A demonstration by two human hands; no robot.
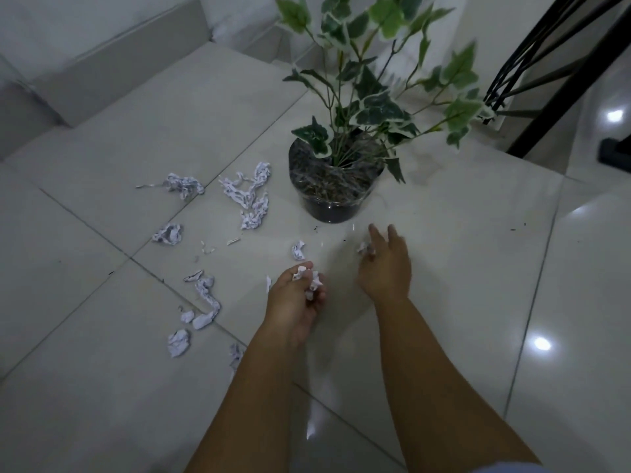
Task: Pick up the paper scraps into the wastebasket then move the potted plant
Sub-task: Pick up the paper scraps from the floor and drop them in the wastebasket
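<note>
Several crumpled white paper scraps (251, 196) lie scattered on the tiled floor, left of the potted plant (338, 186), a leafy ivy in a dark round pot. My left hand (295, 295) is closed around a few scraps low over the floor. Just in front of the pot, my right hand (386, 264) pinches a small scrap (362, 248) at its fingertips. One loose scrap (298, 250) lies between my two hands. No wastebasket is in view.
A black metal stand (553, 80) rises at the right behind the plant. Grey steps (102, 73) and a wall close off the far left. More scraps (179, 341) lie at the left of my left arm. Small dark specks dot the glossy floor.
</note>
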